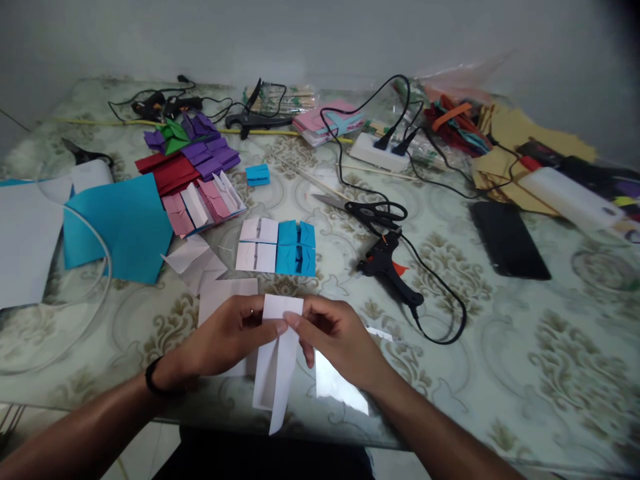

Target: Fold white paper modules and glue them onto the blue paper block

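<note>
A narrow folded sheet of white paper [276,373] is held upright between both hands over the table's front edge. My left hand [235,335] grips its left side, thumb pressed on the front. My right hand [333,333] pinches the right side, with its thumb beside the left one near the middle crease. The lower part of the paper hangs with its flaps slightly apart. Behind the left hand lies a flat white paper square [227,290]. Beyond the hands are folded white paper pieces [257,245] and folded blue paper pieces [297,248], side by side.
A black glue gun [387,267] and black scissors [375,211] lie right of centre, near a phone [510,240]. Blue paper sheets [117,227] and folded coloured pieces [200,200] lie to the left. A white power strip [380,153] with black cords stands farther back.
</note>
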### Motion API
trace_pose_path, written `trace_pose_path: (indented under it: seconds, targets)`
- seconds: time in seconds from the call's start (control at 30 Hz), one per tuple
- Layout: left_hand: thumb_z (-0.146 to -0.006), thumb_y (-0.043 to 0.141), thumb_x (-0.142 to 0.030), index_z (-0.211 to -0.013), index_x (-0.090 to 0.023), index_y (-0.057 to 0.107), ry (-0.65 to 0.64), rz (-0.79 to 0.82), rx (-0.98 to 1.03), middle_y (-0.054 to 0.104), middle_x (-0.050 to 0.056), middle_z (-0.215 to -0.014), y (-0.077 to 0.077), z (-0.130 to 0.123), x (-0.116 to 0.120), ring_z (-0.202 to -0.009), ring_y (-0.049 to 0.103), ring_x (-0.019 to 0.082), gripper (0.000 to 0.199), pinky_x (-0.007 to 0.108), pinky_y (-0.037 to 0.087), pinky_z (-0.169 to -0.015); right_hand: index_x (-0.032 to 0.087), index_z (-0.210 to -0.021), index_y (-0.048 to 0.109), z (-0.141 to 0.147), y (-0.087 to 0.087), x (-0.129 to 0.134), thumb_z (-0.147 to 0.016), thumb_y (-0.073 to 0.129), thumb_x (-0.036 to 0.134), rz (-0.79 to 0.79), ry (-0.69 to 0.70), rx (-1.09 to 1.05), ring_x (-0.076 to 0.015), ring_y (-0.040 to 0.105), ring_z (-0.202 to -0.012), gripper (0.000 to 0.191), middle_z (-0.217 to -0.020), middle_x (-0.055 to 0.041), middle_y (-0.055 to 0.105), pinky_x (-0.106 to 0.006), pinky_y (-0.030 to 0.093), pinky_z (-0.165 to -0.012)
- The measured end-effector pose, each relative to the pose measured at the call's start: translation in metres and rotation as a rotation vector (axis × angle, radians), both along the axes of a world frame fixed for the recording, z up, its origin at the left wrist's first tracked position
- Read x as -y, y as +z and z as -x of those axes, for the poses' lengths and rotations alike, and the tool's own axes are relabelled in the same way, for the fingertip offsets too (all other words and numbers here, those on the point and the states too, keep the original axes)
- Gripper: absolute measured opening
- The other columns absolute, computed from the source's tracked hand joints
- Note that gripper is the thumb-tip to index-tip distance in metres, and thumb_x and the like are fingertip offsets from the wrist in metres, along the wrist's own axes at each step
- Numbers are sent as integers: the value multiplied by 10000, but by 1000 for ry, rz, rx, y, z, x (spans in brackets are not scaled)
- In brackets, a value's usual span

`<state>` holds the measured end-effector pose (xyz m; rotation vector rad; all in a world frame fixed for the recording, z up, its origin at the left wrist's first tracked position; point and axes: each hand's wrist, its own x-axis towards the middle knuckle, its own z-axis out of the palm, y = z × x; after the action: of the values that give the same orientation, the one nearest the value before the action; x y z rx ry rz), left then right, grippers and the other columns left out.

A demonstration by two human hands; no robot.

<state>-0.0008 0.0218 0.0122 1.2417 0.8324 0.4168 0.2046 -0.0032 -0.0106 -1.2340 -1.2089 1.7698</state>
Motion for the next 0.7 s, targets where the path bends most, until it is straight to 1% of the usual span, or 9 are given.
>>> trace_pose_path:
  seconds: [0.23, 0.37, 0.43, 0.53, 0.7]
  targets:
    - [-1048, 578, -343, -1096, -176, 804, -29, 12, 60, 813, 87, -1033, 1, -1, -2, -959, 736, 238, 285, 338, 557, -883, 213, -670, 540, -1, 2, 0, -938, 714, 545, -29, 11, 0, -96, 525, -428, 461, -484, 61, 571, -231, 428, -491]
    - [-1043, 582, -343, -1114, -165, 796, -22, 7, 23, 805, 81, -1016, -1, 0, 0, -969, 729, 234, 288, 325, 555, -877, 215, -660, 531, -1, 1, 1, -946, 702, 539, -32, 11, 4, -96, 520, -422, 465, -478, 61, 563, -229, 421, -480]
    - [-1036, 588, -347, -1109, -164, 788, -5, -24, -42, 795, 60, -973, -4, 1, 1, -925, 718, 217, 280, 295, 547, -815, 216, -658, 533, -1, 0, 1, -942, 712, 533, -40, 4, 1, -97, 521, -424, 462, -484, 60, 565, -231, 423, -482]
    - [-1015, 603, -371, -1043, -146, 778, 25, -88, -156, 765, 39, -876, -7, 2, 4, -794, 677, 194, 286, 265, 514, -688, 217, -647, 527, -2, -1, 1, -957, 697, 531, -63, -15, 12, -96, 514, -417, 473, -481, 62, 556, -236, 415, -485]
    - [-1000, 599, -382, -999, -143, 769, 32, -161, -230, 719, 21, -810, -9, 1, 6, -719, 611, 169, 293, 250, 465, -628, 213, -651, 548, -2, 0, 0, -966, 679, 546, -81, -20, 44, -101, 503, -414, 476, -466, 60, 541, -243, 397, -481]
